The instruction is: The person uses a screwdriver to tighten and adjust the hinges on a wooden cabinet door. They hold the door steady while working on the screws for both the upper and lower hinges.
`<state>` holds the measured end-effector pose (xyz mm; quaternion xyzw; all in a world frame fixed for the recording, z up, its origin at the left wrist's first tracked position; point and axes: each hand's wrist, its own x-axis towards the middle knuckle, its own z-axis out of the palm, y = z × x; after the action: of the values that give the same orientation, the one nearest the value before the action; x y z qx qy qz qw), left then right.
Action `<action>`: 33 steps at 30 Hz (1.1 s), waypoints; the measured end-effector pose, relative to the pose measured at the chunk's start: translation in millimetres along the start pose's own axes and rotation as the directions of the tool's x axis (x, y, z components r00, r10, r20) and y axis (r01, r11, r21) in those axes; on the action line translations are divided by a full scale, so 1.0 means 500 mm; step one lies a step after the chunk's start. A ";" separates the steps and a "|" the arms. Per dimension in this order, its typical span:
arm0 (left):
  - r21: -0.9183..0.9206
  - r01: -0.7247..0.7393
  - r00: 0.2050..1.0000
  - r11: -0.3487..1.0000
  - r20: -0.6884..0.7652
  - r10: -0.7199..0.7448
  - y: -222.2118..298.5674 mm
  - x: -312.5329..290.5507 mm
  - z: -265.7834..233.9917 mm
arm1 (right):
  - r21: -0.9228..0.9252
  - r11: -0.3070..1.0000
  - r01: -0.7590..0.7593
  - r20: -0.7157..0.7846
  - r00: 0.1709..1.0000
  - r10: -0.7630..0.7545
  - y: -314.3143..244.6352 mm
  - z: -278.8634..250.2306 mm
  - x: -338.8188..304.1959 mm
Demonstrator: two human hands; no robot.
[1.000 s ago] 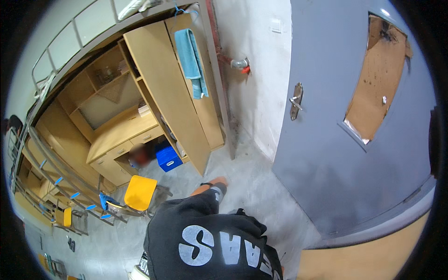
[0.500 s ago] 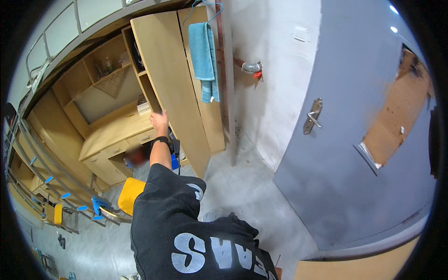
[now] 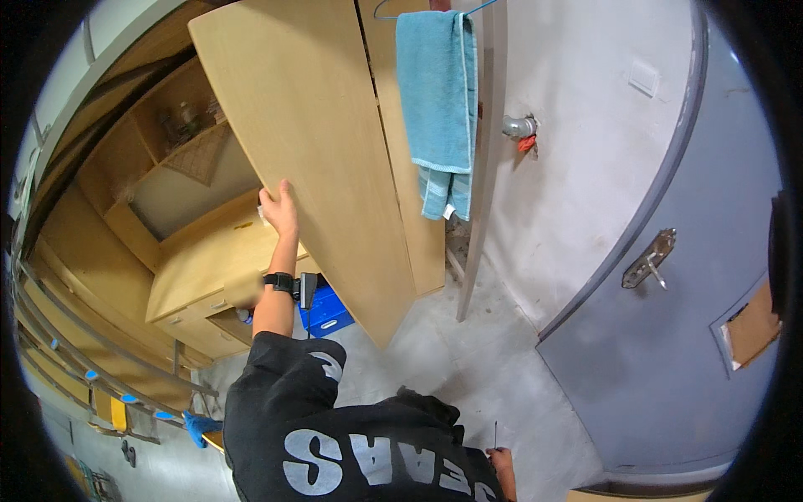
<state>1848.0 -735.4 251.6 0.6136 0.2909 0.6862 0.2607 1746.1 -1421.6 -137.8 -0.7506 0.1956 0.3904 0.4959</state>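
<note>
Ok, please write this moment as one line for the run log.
left hand: on edge of open wardrobe door | right hand: low, holds thin dark thing, unclear | blue towel: hangs beside door | blue crate: on floor

Left hand fingers hidden behind wardrobe door, right hand cut off below

I saw one package-like thing: a blue box with a white label on its side, on the floor under the desk, just right of my raised forearm. No signs or screens showed.
</note>
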 end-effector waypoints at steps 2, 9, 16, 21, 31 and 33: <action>0.014 -0.040 0.999 0.999 0.011 0.040 -0.066 0.066 -0.005 | -0.019 0.999 0.037 0.073 0.997 -0.036 -0.017 0.036 0.028; 0.116 0.065 0.984 0.991 0.160 -0.083 -0.218 0.225 0.027 | 0.021 0.997 -0.070 -0.085 0.994 0.072 0.025 0.078 0.056; -0.001 0.192 0.961 0.981 0.203 -0.188 -0.318 0.327 0.074 | -0.102 0.991 -0.084 -0.073 0.994 0.077 0.127 0.097 0.121; -0.049 0.302 0.920 0.952 0.277 -0.277 -0.350 0.383 0.075 | 0.018 0.976 -0.219 -0.049 0.974 0.219 0.089 0.119 0.111; 0.204 0.173 0.983 0.964 -0.096 -0.156 -0.339 0.405 0.107 | -0.251 0.885 0.392 -0.106 0.898 -0.428 0.234 0.135 0.241; 0.224 0.183 0.982 0.957 -0.082 -0.168 -0.329 0.395 0.109 | -0.173 0.943 0.284 -0.105 0.947 -0.304 0.213 0.152 0.203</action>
<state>1880.6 -475.6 273.7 0.5896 0.4298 0.6409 0.2386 1706.4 -1389.8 -295.6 -0.8316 0.0821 0.2764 0.4748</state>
